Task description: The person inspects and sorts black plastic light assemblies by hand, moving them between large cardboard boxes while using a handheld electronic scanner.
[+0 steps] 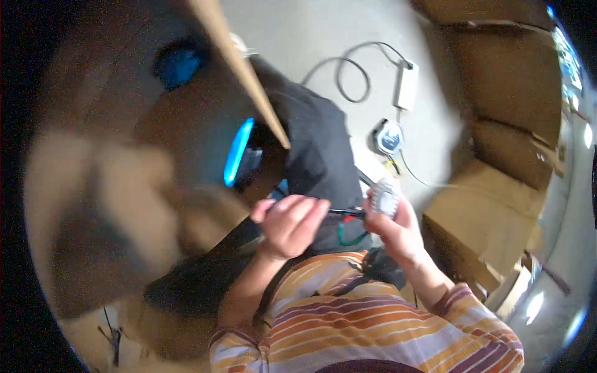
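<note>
Over my lap, my right hand (398, 230) grips a pale, ridged device (385, 198) with a rounded shape. A thin black rod or cable (344, 211) runs from that device across to my left hand (289, 225). The fingers of my left hand are curled around its other end, which they mostly hide. A green wire (342, 235) loops below the right hand, with a short red bit beside it.
Up ahead on the floor lie a white power adapter (407, 87) with a coiled dark cable (339, 74) and a round white-and-dark device (389, 137). Cardboard boxes (482, 211) stand on the right. A wooden strip (239, 68) slants across the top, and a blue-lit object (239, 152) is at left.
</note>
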`<state>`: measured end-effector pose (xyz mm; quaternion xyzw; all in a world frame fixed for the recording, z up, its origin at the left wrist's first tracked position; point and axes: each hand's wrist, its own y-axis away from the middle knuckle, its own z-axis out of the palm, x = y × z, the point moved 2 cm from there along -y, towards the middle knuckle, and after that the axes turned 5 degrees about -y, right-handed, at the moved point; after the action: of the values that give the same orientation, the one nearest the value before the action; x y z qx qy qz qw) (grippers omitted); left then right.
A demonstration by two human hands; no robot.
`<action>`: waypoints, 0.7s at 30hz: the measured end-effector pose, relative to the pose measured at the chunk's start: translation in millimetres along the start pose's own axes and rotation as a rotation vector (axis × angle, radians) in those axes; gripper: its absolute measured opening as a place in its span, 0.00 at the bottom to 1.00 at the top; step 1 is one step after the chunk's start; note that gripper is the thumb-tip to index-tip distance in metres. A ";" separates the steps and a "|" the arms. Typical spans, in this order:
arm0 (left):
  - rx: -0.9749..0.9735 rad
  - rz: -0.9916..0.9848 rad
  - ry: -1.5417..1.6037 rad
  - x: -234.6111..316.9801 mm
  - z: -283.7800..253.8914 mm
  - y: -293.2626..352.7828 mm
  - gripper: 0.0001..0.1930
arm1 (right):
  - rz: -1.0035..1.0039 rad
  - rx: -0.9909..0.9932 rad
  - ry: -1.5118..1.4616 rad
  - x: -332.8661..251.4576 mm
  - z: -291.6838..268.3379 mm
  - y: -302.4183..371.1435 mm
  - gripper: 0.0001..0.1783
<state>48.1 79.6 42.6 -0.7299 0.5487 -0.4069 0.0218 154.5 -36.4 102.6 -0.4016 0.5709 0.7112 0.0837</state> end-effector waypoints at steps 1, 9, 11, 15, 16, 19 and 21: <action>-0.025 0.011 0.042 -0.5 5.3 4.3 0.09 | 0.047 0.058 -0.080 4.4 -2.1 -0.6 0.19; 0.025 -0.030 0.072 7.4 17.5 17.6 0.09 | -0.027 0.038 -0.222 23.9 -20.0 -2.3 0.16; 0.037 -0.043 0.072 7.5 17.2 19.2 0.09 | -0.051 0.065 -0.175 26.3 -17.3 -3.0 0.14; 0.038 -0.049 0.232 -0.3 12.6 11.6 0.11 | -0.024 0.107 -0.128 31.6 -17.6 -9.1 0.15; 0.033 -0.035 0.298 -3.0 12.1 10.3 0.13 | -0.027 0.101 -0.126 33.8 -18.1 -10.0 0.15; -0.119 -0.103 0.379 -6.9 15.8 15.8 0.14 | -0.021 0.124 -0.066 40.1 -20.0 -15.4 0.18; -0.217 -0.198 0.424 -17.6 3.0 19.9 0.14 | -0.059 0.154 -0.051 34.6 -16.0 -18.5 0.18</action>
<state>33.2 84.9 21.0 -0.6766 0.5075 -0.4895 -0.2121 149.8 -56.0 65.4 -0.3927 0.6093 0.6723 0.1497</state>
